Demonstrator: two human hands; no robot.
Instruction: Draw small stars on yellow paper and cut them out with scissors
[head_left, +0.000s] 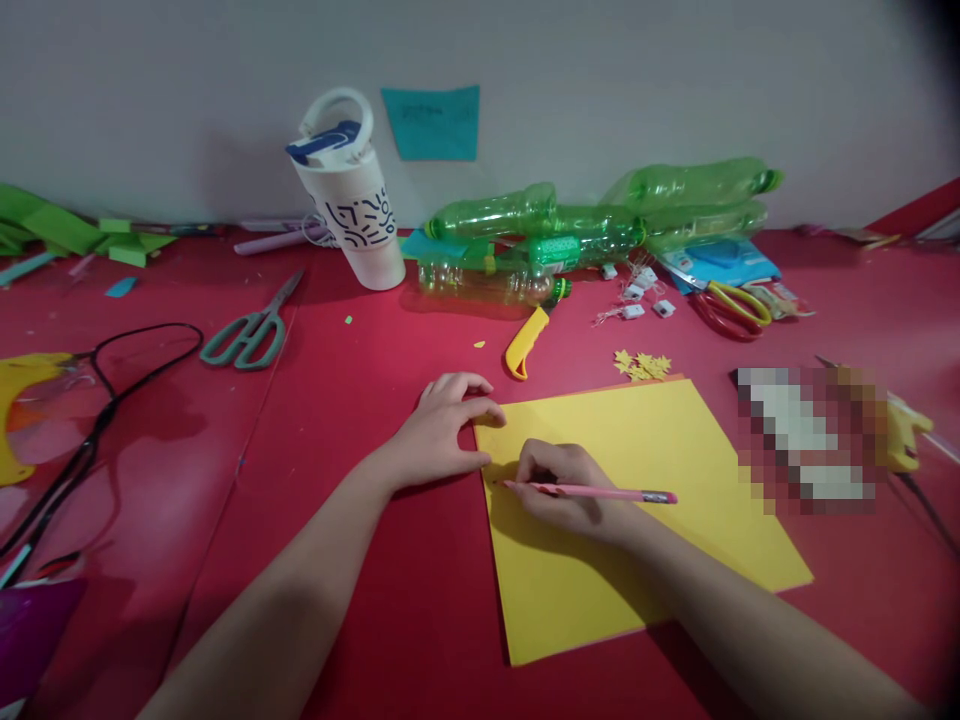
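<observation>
A pink pencil with a metal-banded eraser end is gripped in my right hand, its tip at the left part of a yellow sheet of paper. Small faint marks show on the paper near the tip. My left hand rests at the sheet's upper left edge, fingers spread, the fingertips touching or just over that edge. The sheet lies on a slim stack, with an orange edge peeking out at the top. Just beyond it sits a pile of small yellow paper stars.
Grey-handled scissors lie to the left, and a yellow cutter lies ahead. A white tumbler and several green plastic bottles stand or lie along the wall. Red-and-yellow-handled scissors and a yellow glue gun are at right.
</observation>
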